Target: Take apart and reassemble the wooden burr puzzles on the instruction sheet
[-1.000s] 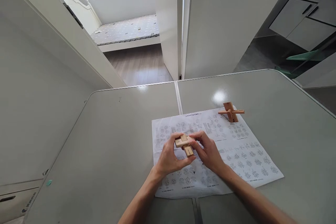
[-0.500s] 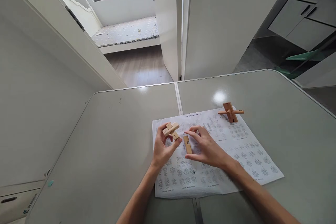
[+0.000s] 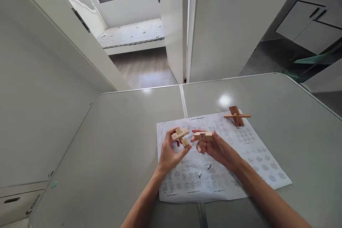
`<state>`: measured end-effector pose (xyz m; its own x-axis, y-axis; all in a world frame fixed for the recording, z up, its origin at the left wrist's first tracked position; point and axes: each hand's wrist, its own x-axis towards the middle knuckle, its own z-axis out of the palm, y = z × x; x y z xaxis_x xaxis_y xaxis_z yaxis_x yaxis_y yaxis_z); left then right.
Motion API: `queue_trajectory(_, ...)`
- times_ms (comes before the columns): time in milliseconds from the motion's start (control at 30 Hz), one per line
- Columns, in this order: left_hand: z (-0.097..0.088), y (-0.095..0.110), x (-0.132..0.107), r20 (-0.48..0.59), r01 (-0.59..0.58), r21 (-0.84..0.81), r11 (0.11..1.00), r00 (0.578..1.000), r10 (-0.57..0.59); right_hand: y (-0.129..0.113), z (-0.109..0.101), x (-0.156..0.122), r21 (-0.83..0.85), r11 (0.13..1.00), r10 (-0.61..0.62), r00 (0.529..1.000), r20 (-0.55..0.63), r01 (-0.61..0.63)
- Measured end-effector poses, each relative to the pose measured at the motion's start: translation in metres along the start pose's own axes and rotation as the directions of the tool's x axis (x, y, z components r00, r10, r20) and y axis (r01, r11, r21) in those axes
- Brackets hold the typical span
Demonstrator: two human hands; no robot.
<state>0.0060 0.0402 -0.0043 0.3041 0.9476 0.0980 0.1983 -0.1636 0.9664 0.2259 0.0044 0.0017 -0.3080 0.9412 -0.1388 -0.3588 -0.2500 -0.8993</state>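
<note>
My left hand (image 3: 171, 155) is closed around a small assembly of crossed light-wood puzzle pieces (image 3: 180, 135), its thumb and fingers gripping the sides. Just to the right, a single notched wooden puzzle piece (image 3: 203, 136) lies roughly level in my right hand (image 3: 213, 148), held between thumb and fingers, its notch partly visible. A narrow gap separates this piece from the assembly. Beneath both hands is a printed instruction sheet (image 3: 187, 192) covered in small diagrams.
A darker crossed wooden puzzle (image 3: 237, 115) stands on the sheet's far right corner. The grey table (image 3: 112, 156) has a seam down its middle and a raised metal edge. Beyond it are an open door (image 3: 173, 25), a bed (image 3: 133, 34) and cabinets (image 3: 307, 17).
My right hand has picked the notched piece up from over the sheet and turned it from upright to level. My left hand keeps its hold, slightly farther right in view.
</note>
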Motion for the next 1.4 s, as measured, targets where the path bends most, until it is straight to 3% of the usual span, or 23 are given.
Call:
queue_trajectory(167,0.0,0.001,-0.001,-0.004,-0.004,0.025,1.0,1.0,0.004,0.008,0.002,0.003,0.137,0.99,0.025,0.999,-0.029,-0.021)
queue_trajectory(367,0.001,-0.003,-0.002,0.001,-0.013,0.058,0.998,1.0,0.013,0.011,0.006,0.008,0.224,0.96,0.178,0.984,-0.03,-0.167)
queue_trajectory(867,0.0,0.004,0.0,0.014,-0.025,0.064,0.998,1.0,0.024,0.0,0.017,-0.001,0.167,0.974,0.156,0.988,-0.004,-0.153)
queue_trajectory(1033,0.002,0.005,0.0,-0.034,-0.015,0.021,1.0,0.999,0.016,0.001,0.013,-0.001,0.128,0.982,0.136,0.991,0.01,-0.136)
queue_trajectory(1200,0.002,0.001,0.0,-0.037,-0.013,-0.008,1.0,0.999,0.013,0.008,0.01,0.002,0.169,0.972,0.153,0.986,0.063,-0.161)
queue_trajectory(1400,0.001,-0.002,0.002,-0.073,-0.019,-0.08,0.997,0.997,0.013,0.006,0.01,0.002,0.274,0.943,0.185,0.982,0.037,-0.188)
